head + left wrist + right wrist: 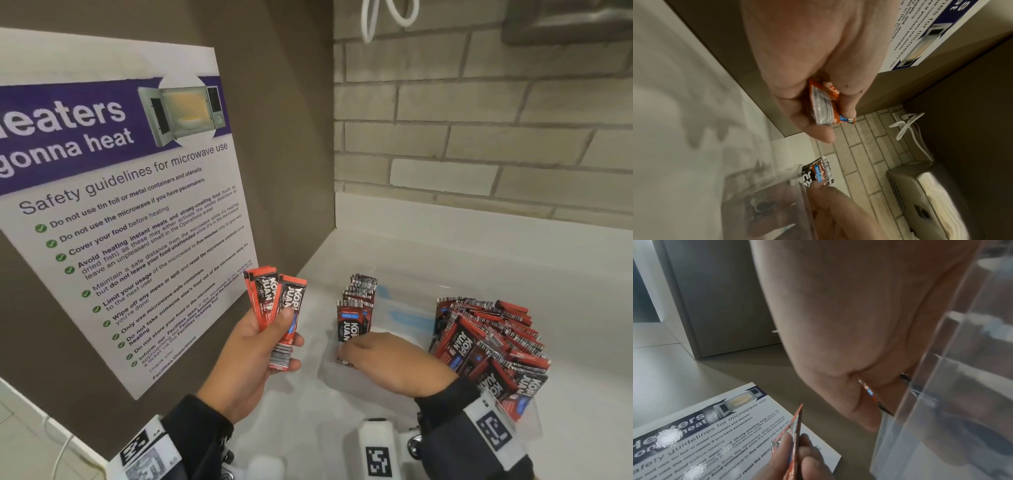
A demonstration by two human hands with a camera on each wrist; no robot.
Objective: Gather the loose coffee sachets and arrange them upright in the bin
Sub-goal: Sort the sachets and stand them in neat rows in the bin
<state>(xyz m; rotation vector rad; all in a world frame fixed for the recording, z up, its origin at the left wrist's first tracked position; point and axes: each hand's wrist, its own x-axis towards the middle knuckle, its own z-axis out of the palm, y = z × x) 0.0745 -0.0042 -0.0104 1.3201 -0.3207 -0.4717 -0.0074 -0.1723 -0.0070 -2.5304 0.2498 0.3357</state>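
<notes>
Over on the white countertop [445, 253] by the brick-tile wall [479, 137], someone's sorting red-and-black Kopi Juan coffee sachets; the left hand [253, 349] is holding a small fan of them [277, 308] up off the counter, thumb pressing across the front and fingers curled round the back, so that hand's clamped on the bunch; from the left wrist view you're only seeing the barcode end of the bunch poking out between thumb and fingers.

Right hand [387, 359] is reaching down into the clear plastic bin [404, 308], and its thumb and fingertips are pinching a single red-and-black sachet [349, 325] that's standing upright at the near end of a short row of upright sachets [361, 291]; that row is sitting against the left side of the bin, barcode ends up; the rest of the bin to the right of the row is showing its bare bottom.

Just right of the bin, a big loose pile of the same sachets [489, 342] is lying in a messy heap, some of it leaning every which way; I can't tell if it's inside another clear tray or not.

Purple-and-white microwave safety poster [120, 192] is hanging on the brown panel to the left; both wrists are wearing dark sleeves with marker-tagged bands.
</notes>
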